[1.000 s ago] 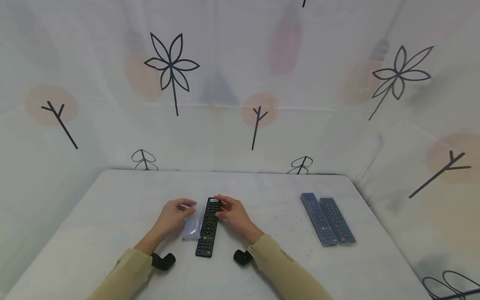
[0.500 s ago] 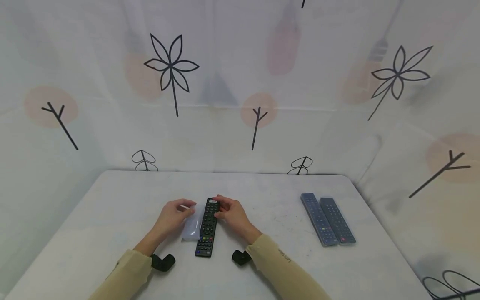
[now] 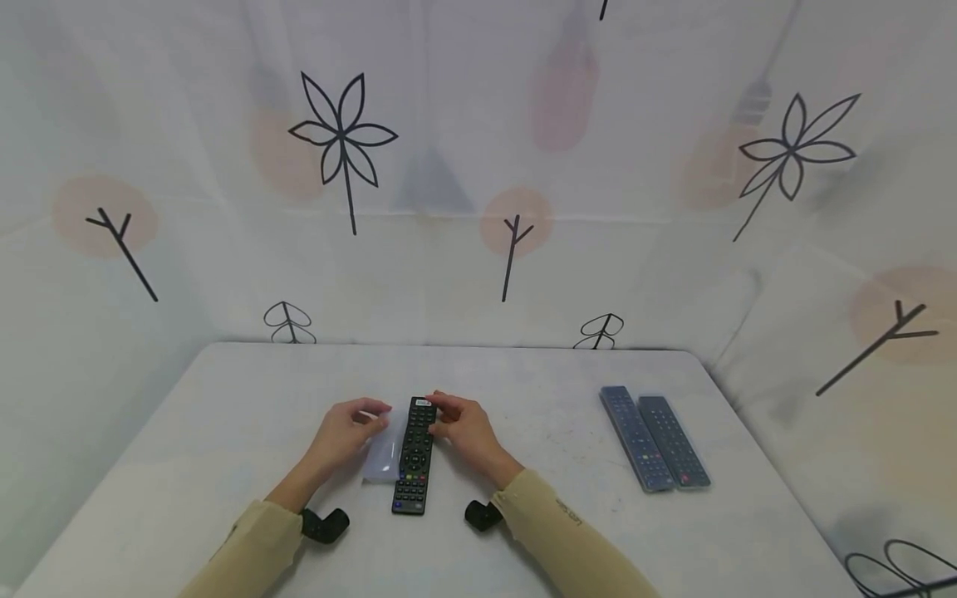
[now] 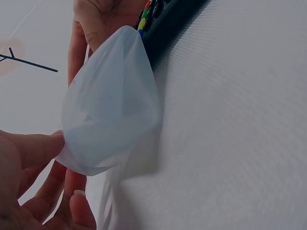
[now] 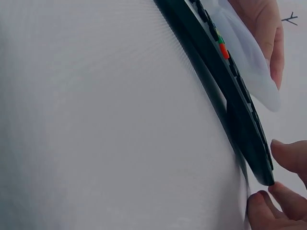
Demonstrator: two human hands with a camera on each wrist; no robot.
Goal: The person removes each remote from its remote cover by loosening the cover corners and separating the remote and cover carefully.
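A black remote control [image 3: 414, 465] with coloured buttons lies lengthwise between the two hands in the head view. My left hand [image 3: 347, 428] pinches the edge of a clear plastic sleeve [image 3: 383, 457], which lies along the remote's left side. In the left wrist view the sleeve [image 4: 112, 100] bulges out, thumb on its near edge. My right hand [image 3: 467, 428] holds the remote's far end. The right wrist view shows the remote [image 5: 235, 100] edge-on, its end between thumb and fingers and a shadow under it on the table.
Two more remotes, a left one [image 3: 635, 440] and a right one [image 3: 674, 440], lie side by side at the right of the white table [image 3: 538, 540], in shiny clear covers. A patterned cloth [image 3: 449, 274] hangs behind the table. Black wrist devices sit below both sleeves.
The remote has turned slightly, its near end shifting a little right and its far end a little left. Both hands stay almost where they were.
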